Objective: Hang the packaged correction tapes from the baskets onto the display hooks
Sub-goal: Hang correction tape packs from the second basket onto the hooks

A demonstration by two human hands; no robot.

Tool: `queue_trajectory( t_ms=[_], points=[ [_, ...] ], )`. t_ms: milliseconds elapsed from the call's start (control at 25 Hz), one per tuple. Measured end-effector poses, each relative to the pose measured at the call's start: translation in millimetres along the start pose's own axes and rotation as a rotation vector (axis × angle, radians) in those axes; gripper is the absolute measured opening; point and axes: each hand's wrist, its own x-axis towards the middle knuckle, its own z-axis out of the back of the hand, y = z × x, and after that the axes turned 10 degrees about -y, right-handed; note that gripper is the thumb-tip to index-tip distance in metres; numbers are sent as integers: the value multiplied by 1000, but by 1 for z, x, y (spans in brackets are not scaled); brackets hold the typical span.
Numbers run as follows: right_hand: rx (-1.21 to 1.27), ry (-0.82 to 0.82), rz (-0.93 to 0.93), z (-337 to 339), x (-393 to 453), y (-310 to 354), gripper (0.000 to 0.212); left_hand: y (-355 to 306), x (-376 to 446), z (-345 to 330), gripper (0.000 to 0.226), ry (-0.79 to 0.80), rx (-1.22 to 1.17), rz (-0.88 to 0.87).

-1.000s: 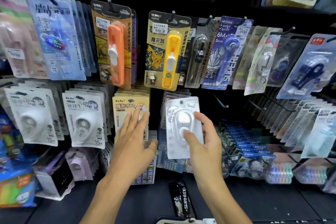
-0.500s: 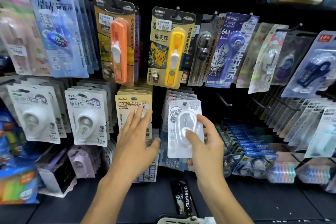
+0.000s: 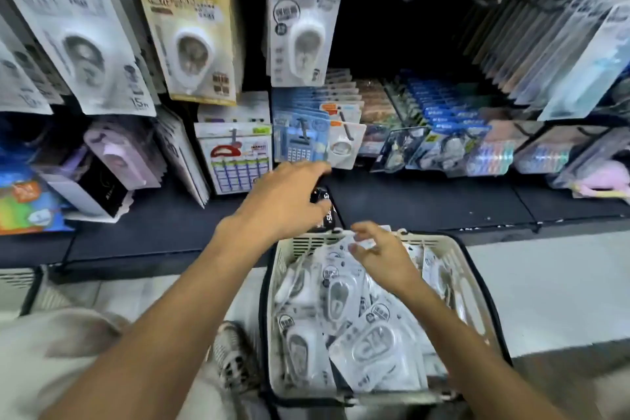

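Probably these packaged correction tapes (image 3: pixel 344 303) in the basket (image 3: pixel 456 259) are light, stiff, slippery; I pinch a card edge. Right hand (image 3: pixel 385 256) at 12 o'clock spreads empty; left hand (image 3: pixel 286 201) relaxed, empty.

Dark shelf (image 3: pixel 426 204) runs straight across mid-frame. Sitting on it at nine o'clock, a colourful box (image 3: pixel 24 204), just beside it a lilac pack (image 3: pixel 119 157) leaning on a black-and-white box (image 3: pixel 95 191). Toward centre, a black item (image 3: pixel 324 204) with white digits lies flat. Below, pale floor (image 3: pixel 545 290) carries the basket (image 3: pixel 456 262) at six o'clock, stuffed with tape packs (image 3: pixel 371 348).
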Motion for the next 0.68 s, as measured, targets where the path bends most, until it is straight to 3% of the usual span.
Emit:
queue_trajectory(
  t_ms=[80,120,200,280,360,480,600,680],
  points=[
    [-203,255,-26,-23,-42,-54,43,-7,-13,-47,54,431,4,-32],
    [-216,290,-19,-31,-53,-68,49,-4,-21,-68,53,594,36,-11],
    [-168,132,-49,-37,-53,-77,60,8,-37,-99,51,768,132,33],
    [-195,-44,-108,-38,-38,-76,76,15,-41,-113,46,754,153,81],
    [-265,-52,-187,-49,-26,-63,85,18,-37,-114,42,653,81,143],
    [-287,-83,-160,-70,-23,-50,80,12,-27,-114,40,593,49,144],
    [17,-105,-240,-75,-21,-46,67,5,-23,-114,30,562,15,188],
    [181,27,-324,-81,-25,-39,61,4,-19,-113,16,484,-7,215]
  ],
)
